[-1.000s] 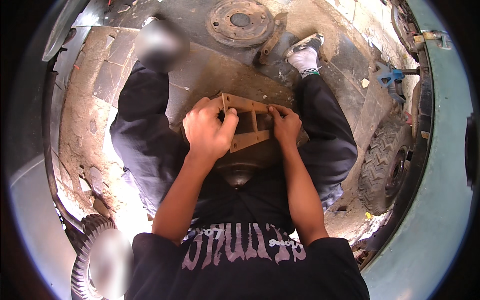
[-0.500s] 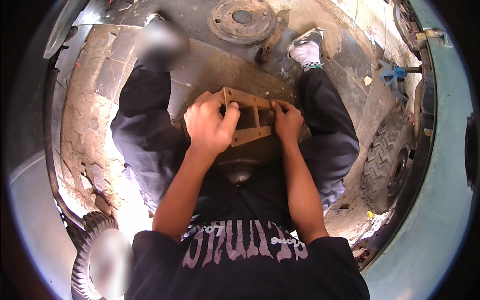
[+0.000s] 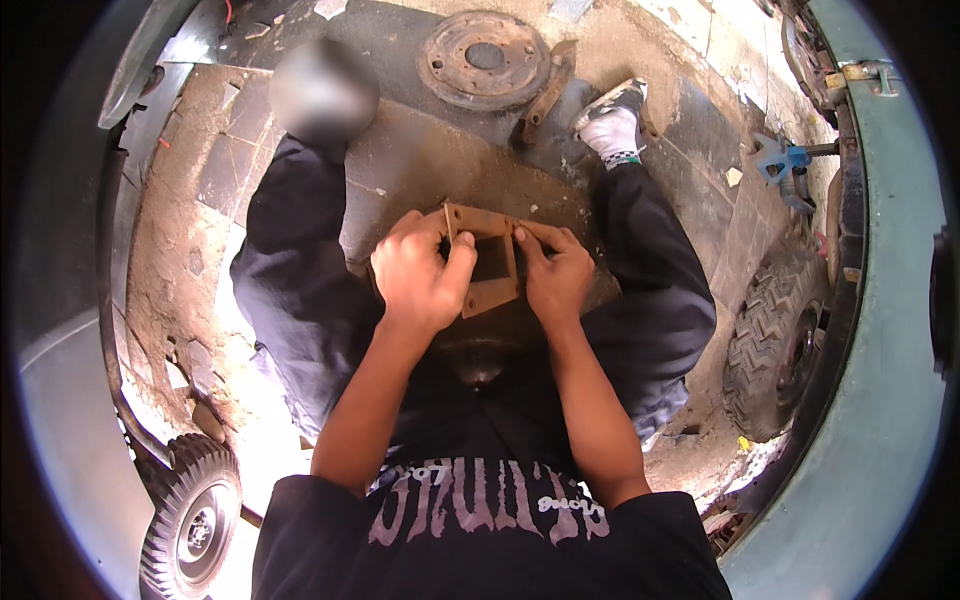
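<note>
Between my bent legs I hold a brown, rust-coloured rectangular bracket frame [image 3: 490, 297] with small holes along its edges and an opening through it. My left hand [image 3: 418, 275] is closed around its left end, the thumb hooked over the inside edge. At the frame's right side is my right hand [image 3: 560, 277], closed, with thumb and fingertips against the upper bar. It covers the right part of the frame. The frame is tilted, its lower bar toward me.
A rusty round wheel disc [image 3: 484, 56] lies beyond my feet, beside a rusty metal strip [image 3: 548, 100]. Vehicle panels [image 3: 850, 400] flank me. A knobby tyre [image 3: 765, 350] is at right near a blue tool [image 3: 782, 158]; another wheel [image 3: 195, 520] is at lower left.
My right hand has slid left along the frame, from its right end toward the middle. The left hand keeps its hold. My view has shifted slightly.
</note>
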Demonstrator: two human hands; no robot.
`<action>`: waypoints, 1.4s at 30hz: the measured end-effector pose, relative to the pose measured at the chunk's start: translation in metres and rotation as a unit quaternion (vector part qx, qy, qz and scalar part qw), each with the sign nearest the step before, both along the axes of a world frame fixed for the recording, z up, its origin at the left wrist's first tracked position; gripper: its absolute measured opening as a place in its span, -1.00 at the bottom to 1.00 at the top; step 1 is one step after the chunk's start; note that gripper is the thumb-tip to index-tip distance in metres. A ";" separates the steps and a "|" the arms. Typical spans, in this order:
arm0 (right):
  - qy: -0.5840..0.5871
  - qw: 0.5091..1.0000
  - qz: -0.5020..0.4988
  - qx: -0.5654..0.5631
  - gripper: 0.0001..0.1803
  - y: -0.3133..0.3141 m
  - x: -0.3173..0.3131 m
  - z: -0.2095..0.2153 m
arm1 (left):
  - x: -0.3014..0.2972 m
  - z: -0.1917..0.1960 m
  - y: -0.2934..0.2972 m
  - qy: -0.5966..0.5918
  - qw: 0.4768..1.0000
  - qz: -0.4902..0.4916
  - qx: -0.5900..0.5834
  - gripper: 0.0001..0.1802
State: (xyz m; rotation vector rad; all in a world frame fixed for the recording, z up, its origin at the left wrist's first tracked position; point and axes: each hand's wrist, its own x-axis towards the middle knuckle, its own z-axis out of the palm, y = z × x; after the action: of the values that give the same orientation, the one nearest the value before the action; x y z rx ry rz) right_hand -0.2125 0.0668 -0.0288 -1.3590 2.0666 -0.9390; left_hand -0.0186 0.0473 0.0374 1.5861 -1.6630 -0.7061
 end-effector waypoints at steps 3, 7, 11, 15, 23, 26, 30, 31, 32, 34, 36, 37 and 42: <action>-0.005 1.000 -0.026 -0.002 -0.77 -0.004 -0.014 -0.023 | -0.001 0.003 -0.001 0.003 1.000 -0.015 -0.002 -0.80; -0.025 0.999 -0.024 0.002 -0.78 -0.003 0.007 0.002 | 0.001 -0.002 0.000 0.011 0.999 -0.009 -0.028 -0.81; 0.025 0.999 -0.046 -0.008 -0.79 -0.005 -0.008 -0.023 | -0.002 0.003 -0.001 0.008 1.000 -0.016 -0.001 -0.81; -0.027 0.999 -0.022 0.006 -0.76 -0.005 -0.003 -0.004 | 0.000 0.000 0.000 0.001 0.999 -0.015 -0.028 -0.81; -0.026 0.998 -0.048 0.017 -0.77 -0.010 -0.017 -0.024 | -0.001 -0.002 0.000 -0.007 0.999 -0.025 -0.031 -0.81; -0.079 0.997 0.003 -0.009 -0.77 -0.003 0.024 0.035 | 0.001 -0.003 0.002 0.001 1.000 -0.011 -0.020 -0.80; -0.023 0.997 -0.059 0.042 -0.76 -0.010 -0.005 -0.001 | -0.002 -0.001 0.001 0.003 0.999 -0.021 -0.036 -0.81; -0.026 0.997 -0.054 0.040 -0.76 -0.008 -0.006 -0.005 | -0.002 -0.001 0.001 0.004 0.999 -0.021 -0.039 -0.81; -0.030 0.998 -0.050 0.038 -0.75 -0.006 -0.007 -0.010 | -0.001 0.000 0.001 0.004 0.999 -0.021 -0.043 -0.81; -0.090 0.996 -0.014 -0.013 -0.75 -0.002 0.009 0.013 | 0.000 -0.004 0.001 0.008 0.999 -0.016 -0.044 -0.81; -0.081 0.996 -0.026 0.012 -0.75 -0.001 0.006 0.007 | 0.001 -0.004 0.002 0.010 0.999 -0.012 -0.041 -0.81; -0.078 0.996 -0.036 0.019 -0.75 -0.005 0.003 0.005 | 0.000 -0.003 0.001 0.007 0.999 -0.017 -0.036 -0.81; -0.039 0.998 -0.045 0.033 -0.76 -0.009 -0.004 -0.005 | -0.001 -0.002 0.001 -0.003 1.000 -0.005 -0.022 -0.80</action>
State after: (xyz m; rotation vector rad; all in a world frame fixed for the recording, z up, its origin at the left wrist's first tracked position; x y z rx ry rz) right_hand -0.2161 0.0575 -0.0338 -1.1851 2.0954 -0.9373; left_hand -0.0195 0.0480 0.0355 1.5519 -1.6814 -0.6652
